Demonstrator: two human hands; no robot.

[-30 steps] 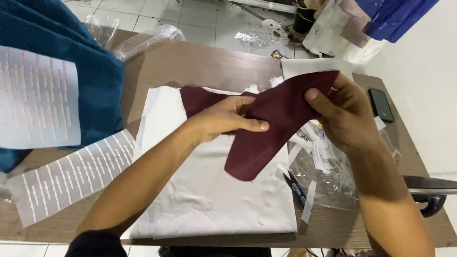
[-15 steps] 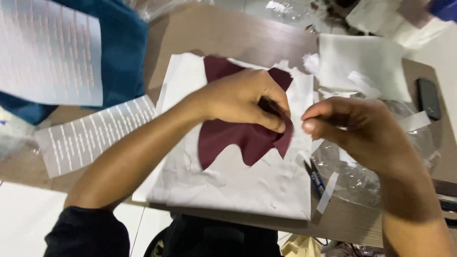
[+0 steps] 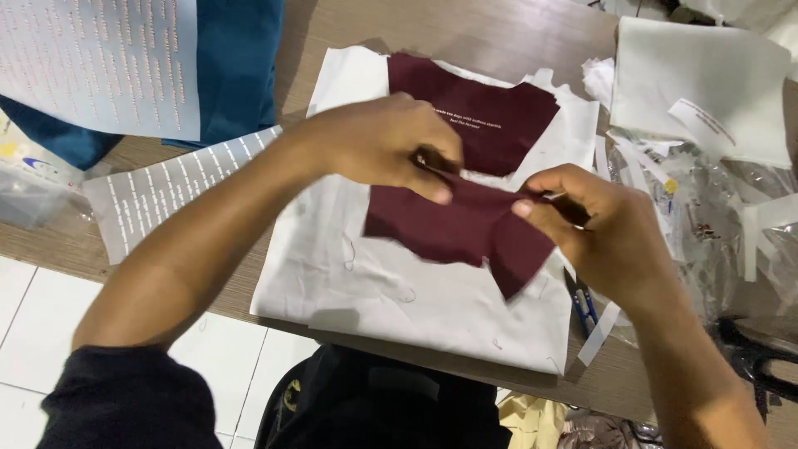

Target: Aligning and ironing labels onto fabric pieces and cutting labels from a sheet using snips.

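Both forearms reach in from the lower frame, meeting at centre. The left hand (image 3: 378, 145) and right hand (image 3: 594, 220) each pinch the upper edge of a maroon fabric piece (image 3: 453, 229), fingers closed on it, above white cloth (image 3: 399, 291).

A dark maroon fabric piece (image 3: 449, 229), creased, is held slightly raised above a white cloth (image 3: 399, 291).

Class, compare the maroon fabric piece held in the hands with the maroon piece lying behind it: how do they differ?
The held maroon piece is pinched by left hand and right hand; the flat maroon piece lies untouched. The flat piece shows small white print; the held one looks plain. Both are maroon, over white cloth.
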